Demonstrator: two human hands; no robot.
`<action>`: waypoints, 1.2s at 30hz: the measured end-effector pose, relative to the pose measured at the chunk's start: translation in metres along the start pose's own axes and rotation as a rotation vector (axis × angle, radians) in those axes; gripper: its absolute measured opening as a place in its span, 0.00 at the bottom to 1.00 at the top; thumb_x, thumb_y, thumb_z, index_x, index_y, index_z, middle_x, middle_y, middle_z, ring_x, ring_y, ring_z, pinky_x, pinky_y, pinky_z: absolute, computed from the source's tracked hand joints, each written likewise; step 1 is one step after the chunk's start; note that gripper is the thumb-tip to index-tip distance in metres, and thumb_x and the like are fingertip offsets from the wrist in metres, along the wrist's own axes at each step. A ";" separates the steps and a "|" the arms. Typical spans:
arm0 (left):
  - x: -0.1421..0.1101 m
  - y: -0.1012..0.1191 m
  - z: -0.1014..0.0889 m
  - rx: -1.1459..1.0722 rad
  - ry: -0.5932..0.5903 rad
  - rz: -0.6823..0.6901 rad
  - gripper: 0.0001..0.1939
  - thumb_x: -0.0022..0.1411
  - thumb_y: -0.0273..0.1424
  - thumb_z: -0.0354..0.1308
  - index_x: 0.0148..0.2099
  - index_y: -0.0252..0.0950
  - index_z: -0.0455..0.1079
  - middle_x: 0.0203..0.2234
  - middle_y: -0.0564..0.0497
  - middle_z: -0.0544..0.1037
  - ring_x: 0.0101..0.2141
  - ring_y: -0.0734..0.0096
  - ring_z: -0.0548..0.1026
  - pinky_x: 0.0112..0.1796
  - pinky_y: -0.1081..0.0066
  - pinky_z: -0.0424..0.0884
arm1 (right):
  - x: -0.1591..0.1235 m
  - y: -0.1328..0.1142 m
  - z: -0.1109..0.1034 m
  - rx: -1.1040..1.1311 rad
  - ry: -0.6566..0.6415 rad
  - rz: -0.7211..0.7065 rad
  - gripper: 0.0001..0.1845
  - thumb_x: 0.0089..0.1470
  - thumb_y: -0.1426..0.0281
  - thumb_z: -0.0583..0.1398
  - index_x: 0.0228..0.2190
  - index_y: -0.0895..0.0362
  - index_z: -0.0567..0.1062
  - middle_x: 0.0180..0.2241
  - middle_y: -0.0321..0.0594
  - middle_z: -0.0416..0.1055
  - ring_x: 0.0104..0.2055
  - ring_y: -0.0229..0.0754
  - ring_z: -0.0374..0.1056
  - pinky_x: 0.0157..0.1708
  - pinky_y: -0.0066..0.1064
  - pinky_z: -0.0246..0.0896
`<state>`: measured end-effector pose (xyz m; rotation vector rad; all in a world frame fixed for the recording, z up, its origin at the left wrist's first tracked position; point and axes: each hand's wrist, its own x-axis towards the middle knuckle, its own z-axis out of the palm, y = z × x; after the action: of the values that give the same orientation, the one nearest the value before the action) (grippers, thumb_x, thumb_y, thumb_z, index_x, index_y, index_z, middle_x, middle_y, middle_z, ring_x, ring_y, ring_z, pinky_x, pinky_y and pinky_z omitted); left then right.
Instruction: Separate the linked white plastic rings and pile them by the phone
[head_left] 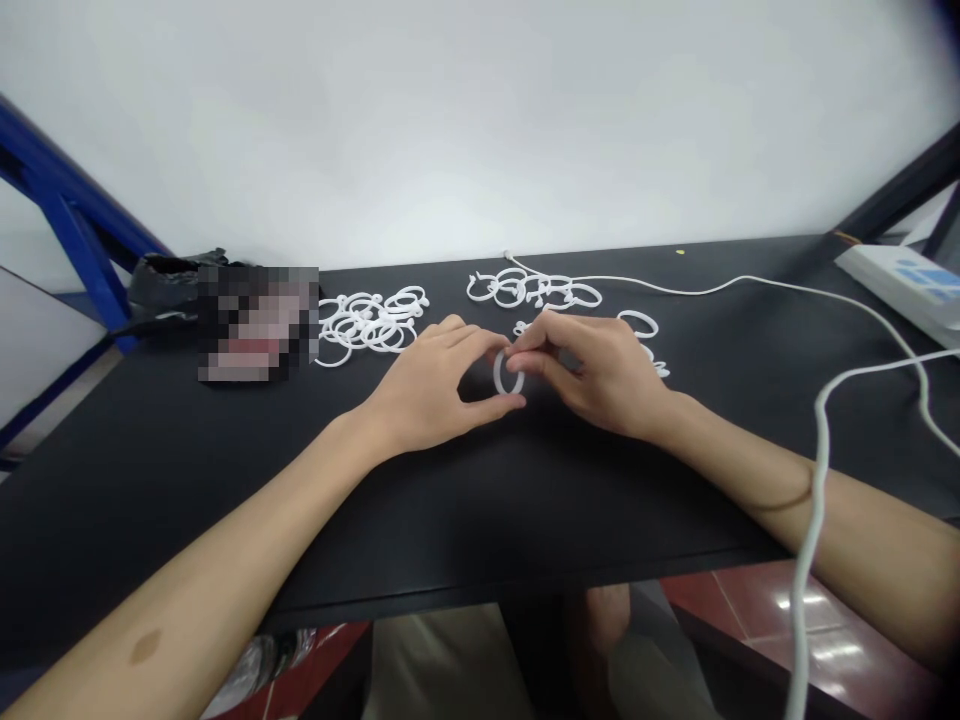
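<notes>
White plastic ring [497, 374], one, at centre of frame: raised between both hands, seen as a narrow upright oval.

Left hand [424, 385], centre: thumb under the ring's lower edge, fingertips at its upper edge, the ring clamped between.

Right hand [604, 375], right of centre: thumb and forefinger together, pinching the ring's upper right side.

Pile of white rings [361, 330], left of centre: many, overlapping, small knobs on them, just beyond the left hand.

Cluster of white rings [536, 291], upper centre: fewer, overlapping, beyond the right hand.

Single loose ring [655, 328], right of centre, just beside the right hand; further white pieces near it, partly hidden.

Thin white cable [697, 292], running from upper centre to right edge.

Thick white cable [819, 480], lower right, crossing before the right forearm.

White box [900, 285], blue markings, right edge.

Pixelated item [259, 330], upper left, content obscured.

Black tabletop [450, 540], matte, beneath all the above.
</notes>
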<state>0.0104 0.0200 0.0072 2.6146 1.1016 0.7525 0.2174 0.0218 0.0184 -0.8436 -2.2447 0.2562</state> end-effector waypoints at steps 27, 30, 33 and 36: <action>-0.003 -0.056 -0.028 0.472 0.268 -0.717 0.25 0.62 0.38 0.52 0.57 0.28 0.66 0.52 0.34 0.69 0.56 0.37 0.63 0.53 0.41 0.62 | -0.004 0.036 0.005 -0.567 -0.214 0.163 0.24 0.60 0.57 0.58 0.49 0.61 0.74 0.44 0.51 0.72 0.47 0.55 0.63 0.49 0.44 0.60; -0.005 -0.057 -0.028 0.475 0.276 -0.726 0.24 0.62 0.38 0.53 0.58 0.32 0.65 0.52 0.34 0.68 0.57 0.34 0.61 0.53 0.38 0.60 | -0.004 0.037 0.007 -0.563 -0.227 0.158 0.25 0.61 0.58 0.57 0.51 0.62 0.73 0.44 0.51 0.72 0.47 0.55 0.64 0.49 0.43 0.60; -0.004 -0.050 -0.024 0.496 0.283 -0.668 0.25 0.62 0.38 0.53 0.58 0.31 0.64 0.52 0.31 0.67 0.56 0.32 0.61 0.52 0.38 0.60 | -0.003 0.038 0.008 -0.575 -0.234 0.164 0.24 0.62 0.59 0.56 0.52 0.63 0.73 0.44 0.52 0.72 0.46 0.54 0.64 0.49 0.43 0.59; -0.001 -0.039 -0.016 0.465 0.267 -0.526 0.23 0.63 0.37 0.52 0.58 0.33 0.64 0.52 0.35 0.68 0.54 0.37 0.62 0.51 0.40 0.61 | -0.002 0.038 0.009 -0.570 -0.238 0.169 0.21 0.62 0.61 0.56 0.50 0.62 0.74 0.43 0.50 0.72 0.45 0.53 0.64 0.48 0.42 0.58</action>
<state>-0.0229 0.0463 0.0060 2.3940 2.1536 0.8047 0.2310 0.0498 -0.0046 -1.3622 -2.5112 -0.2358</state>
